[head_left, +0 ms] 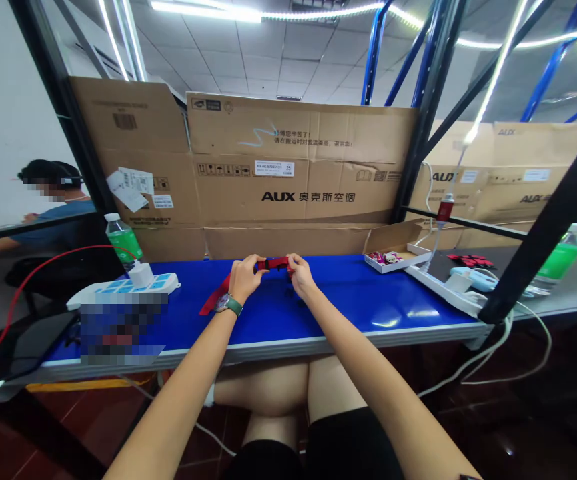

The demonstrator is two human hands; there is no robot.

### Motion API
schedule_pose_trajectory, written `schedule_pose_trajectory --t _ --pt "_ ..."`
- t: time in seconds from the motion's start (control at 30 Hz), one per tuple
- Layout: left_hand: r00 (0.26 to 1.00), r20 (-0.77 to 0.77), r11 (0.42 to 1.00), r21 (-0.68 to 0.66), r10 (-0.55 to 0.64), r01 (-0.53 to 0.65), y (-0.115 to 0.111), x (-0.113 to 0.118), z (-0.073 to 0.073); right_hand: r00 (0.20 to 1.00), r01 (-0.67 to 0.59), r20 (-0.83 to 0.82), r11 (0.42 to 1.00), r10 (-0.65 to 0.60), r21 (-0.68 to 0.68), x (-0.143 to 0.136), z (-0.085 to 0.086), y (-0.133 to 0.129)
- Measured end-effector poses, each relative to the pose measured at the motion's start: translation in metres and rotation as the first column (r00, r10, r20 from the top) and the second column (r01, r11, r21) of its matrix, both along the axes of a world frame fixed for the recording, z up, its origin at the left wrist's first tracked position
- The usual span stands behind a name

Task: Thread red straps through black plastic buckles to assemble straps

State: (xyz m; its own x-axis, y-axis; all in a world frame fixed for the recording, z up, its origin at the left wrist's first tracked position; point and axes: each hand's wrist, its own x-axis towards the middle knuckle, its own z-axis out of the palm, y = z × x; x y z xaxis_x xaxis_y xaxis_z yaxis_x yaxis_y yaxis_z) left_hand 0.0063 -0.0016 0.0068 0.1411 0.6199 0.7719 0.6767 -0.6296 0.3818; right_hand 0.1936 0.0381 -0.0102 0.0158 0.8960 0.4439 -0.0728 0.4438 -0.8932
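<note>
Red strap [278, 262] spans the left fingers [254, 259] and right fingers [295, 261], both clamped on it above the blue tabletop [363, 297].

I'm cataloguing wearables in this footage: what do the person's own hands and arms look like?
The left hand is ungloved, with a round-cased wristwatch on a green strap at its wrist. The right hand is also ungloved, its wrist without a band. No sleeve covers either wrist.
</note>
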Motion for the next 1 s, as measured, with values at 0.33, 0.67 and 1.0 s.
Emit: schedule_pose_trajectory --t 0.33,0.67,1.0 --pt "0.998 0.002 0.997 0.037 0.065 -0.065 0.004 -0.004 -0.002 0.891 -0.138 -0.444 0.988 0.095 -0.066 0.005 0.012 -0.005" --pt "0.999 0.051 1.0 -0.022 -0.02 0.021 0.017 -0.022 -0.015 0.751 0.36 0.411 0.843 -0.516 0.401 0.02 0.007 -0.016" --pt "0.994 0.105 0.982 -0.183 -0.031 0.05 0.017 -0.006 -0.02 0.29 0.089 0.846 0.892 -0.448 0.443 -0.02 0.013 -0.04"
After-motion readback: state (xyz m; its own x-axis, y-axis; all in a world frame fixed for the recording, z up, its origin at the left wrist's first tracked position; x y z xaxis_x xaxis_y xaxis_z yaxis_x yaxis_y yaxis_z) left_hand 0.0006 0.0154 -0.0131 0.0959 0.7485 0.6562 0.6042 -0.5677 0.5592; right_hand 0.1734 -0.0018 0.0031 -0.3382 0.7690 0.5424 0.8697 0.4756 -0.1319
